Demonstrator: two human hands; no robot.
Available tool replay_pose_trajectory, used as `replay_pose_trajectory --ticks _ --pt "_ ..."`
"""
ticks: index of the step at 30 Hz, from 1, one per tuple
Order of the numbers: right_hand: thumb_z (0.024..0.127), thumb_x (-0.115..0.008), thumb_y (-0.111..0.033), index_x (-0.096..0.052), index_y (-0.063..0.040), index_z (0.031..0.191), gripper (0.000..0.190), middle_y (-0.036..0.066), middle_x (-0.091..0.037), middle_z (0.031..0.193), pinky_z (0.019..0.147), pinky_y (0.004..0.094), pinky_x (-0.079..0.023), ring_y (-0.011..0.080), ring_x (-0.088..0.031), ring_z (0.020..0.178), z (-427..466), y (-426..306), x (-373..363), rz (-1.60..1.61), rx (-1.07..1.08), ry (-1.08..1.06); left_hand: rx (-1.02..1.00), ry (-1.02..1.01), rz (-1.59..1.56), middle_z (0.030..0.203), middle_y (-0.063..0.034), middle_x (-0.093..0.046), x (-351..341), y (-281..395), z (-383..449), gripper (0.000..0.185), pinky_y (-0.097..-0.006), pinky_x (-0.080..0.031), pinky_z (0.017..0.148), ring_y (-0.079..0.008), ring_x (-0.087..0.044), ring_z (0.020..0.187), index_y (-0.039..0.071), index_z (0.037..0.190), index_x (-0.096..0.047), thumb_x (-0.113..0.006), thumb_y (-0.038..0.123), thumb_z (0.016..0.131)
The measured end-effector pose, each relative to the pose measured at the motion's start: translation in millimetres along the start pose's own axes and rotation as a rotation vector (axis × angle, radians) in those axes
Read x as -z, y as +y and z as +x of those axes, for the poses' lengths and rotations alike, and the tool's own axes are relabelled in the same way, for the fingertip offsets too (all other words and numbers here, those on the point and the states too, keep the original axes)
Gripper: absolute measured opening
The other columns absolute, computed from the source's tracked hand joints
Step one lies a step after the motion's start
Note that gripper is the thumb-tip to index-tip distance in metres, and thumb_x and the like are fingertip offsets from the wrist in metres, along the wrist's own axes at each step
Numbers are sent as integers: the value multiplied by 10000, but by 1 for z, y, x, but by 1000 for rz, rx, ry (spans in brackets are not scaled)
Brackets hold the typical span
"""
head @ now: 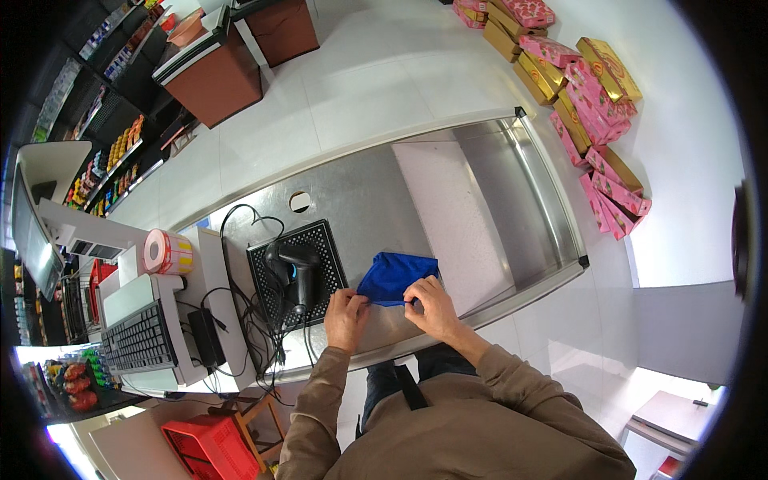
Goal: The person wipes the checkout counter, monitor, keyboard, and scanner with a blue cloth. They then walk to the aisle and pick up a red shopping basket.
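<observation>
A blue cloth [396, 277] is spread over the near part of a stainless steel counter [366, 204]. The fingers of my left hand [346, 318] pinch its near left corner. At the near right edge, my right hand [433, 307] grips the fabric between thumb and fingers. Just left of the cloth, a black handheld barcode scanner [303, 273] lies on a perforated black plate [327, 246] set into the counter. A whitish panel [459, 216] crosses the counter to the right of the cloth.
Tangled black cables [273, 342] hang at the counter's left end, beside a keyboard [141, 342], a power adapter [206, 337] and a label roll [168, 252]. A round hole [300, 202] pierces the countertop. Pink and gold boxes [600, 108] lie along the wall. A red basket [210, 447] stands below left.
</observation>
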State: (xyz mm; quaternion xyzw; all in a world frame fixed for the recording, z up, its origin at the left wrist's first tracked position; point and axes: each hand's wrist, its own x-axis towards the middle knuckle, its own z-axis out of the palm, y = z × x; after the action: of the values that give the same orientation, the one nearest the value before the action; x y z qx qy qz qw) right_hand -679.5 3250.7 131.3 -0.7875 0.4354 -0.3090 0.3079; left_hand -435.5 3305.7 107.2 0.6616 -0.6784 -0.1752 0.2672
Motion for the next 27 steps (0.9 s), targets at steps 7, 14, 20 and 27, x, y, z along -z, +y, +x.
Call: replay_pose_trajectory --ticks 7,14,20,27 --pt "903 -741 -117 -637 -88 963 123 58 -656 835 646 382 -544 239 -644 709 35 -16 27 84 -181 35 160 -12 -371 1199 -95 -695 23 20 26 218 -321 -582 692 -215 -703 776 74 1056 -687 -765 20 860" --pt "916 -761 -121 -667 -84 981 119 26 -643 787 606 310 -502 136 -590 654 88 -31 82 27 -68 118 242 -35 -803 1004 -55 -749 72 48 78 96 -224 -561 637 -57 -652 717 2 1056 -662 -721 59 1007" --pt "1036 -650 -115 -610 -21 1049 103 37 -658 772 488 246 -474 96 -616 572 136 -48 113 345 -180 -2 178 52 -752 828 -6 -692 111 72 121 92 -220 -559 603 -44 -632 679 -3 1078 -691 -728 58 1021" --pt "1073 -625 -109 -581 -21 1093 100 72 -674 855 603 268 -562 137 -694 699 167 -85 143 346 -35 46 79 111 -594 943 -29 -721 173 103 146 121 -210 -557 624 -52 -649 730 10 1156 -725 -696 58 1048"
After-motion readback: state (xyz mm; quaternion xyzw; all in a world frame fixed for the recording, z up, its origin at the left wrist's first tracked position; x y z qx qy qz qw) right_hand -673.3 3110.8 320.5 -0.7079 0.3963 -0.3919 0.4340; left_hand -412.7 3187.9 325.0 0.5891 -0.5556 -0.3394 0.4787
